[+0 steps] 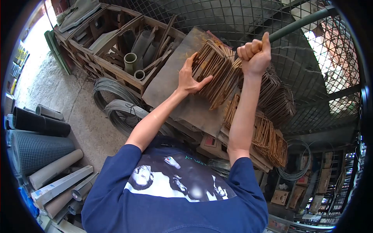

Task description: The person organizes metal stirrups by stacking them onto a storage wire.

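Note:
A bundle of rusty rebar stirrups [213, 70], bent wire rectangles packed side by side, stands tilted on a grey sheet-topped table [167, 85]. My left hand [189, 79] grips its left side, thumb and fingers spread along the wires. Just right of the bundle's upper end, my right hand [255, 56] is raised in a fist, thumb up. I cannot tell what is inside that fist. A green bar [303, 25] runs up to the right from behind its thumb. More stirrups [268, 136] lie in a row below my right forearm, and darker ones [278, 95] sit behind it.
Wire mesh [330, 58] rises behind the table. At the left, a wooden crate [105, 62] holds pipe pieces. Wire coils [122, 110] rest beside the table on the concrete floor [87, 105]. Mesh rolls and tubes [42, 149] lie at the far left.

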### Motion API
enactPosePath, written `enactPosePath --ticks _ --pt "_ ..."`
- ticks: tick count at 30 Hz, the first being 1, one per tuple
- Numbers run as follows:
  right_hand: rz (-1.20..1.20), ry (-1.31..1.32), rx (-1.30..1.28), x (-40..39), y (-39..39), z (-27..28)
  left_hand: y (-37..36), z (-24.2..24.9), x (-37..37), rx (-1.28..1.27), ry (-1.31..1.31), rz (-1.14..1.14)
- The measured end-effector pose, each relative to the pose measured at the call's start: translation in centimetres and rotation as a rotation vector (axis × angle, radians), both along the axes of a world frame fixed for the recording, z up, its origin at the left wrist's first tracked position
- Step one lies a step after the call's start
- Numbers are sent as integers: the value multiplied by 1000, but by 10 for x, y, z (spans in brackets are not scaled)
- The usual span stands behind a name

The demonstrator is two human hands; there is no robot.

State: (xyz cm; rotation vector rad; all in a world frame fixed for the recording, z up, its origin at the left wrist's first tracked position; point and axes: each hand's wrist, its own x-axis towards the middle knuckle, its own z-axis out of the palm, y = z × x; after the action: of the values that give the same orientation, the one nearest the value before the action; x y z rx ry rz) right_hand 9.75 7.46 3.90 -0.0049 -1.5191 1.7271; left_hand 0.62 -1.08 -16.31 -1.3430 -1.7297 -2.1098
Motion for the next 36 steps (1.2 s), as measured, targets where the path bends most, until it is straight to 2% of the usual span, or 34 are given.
enactPosePath --ticks 2,4,6,10,11,12,14,16,17,18,20,22,24,26,28,29,33,36 --pt "-20 -33 183 0 -8 18 3 10 -2 28 -32 -51" --pt "-34 -31 185 4 -7 23 7 19 -3 130 5 -31" --pt "-11 53 154 6 -1 20 8 18 -1 107 -7 -65" --pt "-28 154 -56 4 21 -31 11 -6 3 7 -72 7" --pt "-72 146 -51 12 27 -38 8 -5 4 -13 96 131" --pt "-12 191 -97 20 25 -33 2 0 6 -37 262 257" --pt "-24 127 -69 29 22 -31 3 17 11 56 275 226" --pt "-3 72 -66 35 13 -26 10 34 17 -54 -110 -272" --pt "26 17 -62 36 9 -25 21 34 19 -28 38 -88" --pt "23 18 -66 38 5 -24 22 36 17 -33 39 -91" --pt "-14 -24 124 39 0 -23 24 40 13 -327 -353 -769" --pt "-38 -5 158 37 -8 -23 18 53 15 -312 -292 -808" --pt "-107 -112 157 38 -17 -20 12 62 14 -411 -289 -767" --pt "-85 -145 189 40 -15 -22 13 61 12 -371 -377 -786" --pt "-190 -86 72 35 -20 -29 1 74 11 -400 -411 -734" --pt "-156 -121 31 38 -15 -33 -2 79 12 -391 -432 -715" --pt "-260 -121 86 32 -26 -45 13 67 10 -382 -453 -670" --pt "-148 -128 40 42 -19 -48 16 68 11 -354 -464 -629"
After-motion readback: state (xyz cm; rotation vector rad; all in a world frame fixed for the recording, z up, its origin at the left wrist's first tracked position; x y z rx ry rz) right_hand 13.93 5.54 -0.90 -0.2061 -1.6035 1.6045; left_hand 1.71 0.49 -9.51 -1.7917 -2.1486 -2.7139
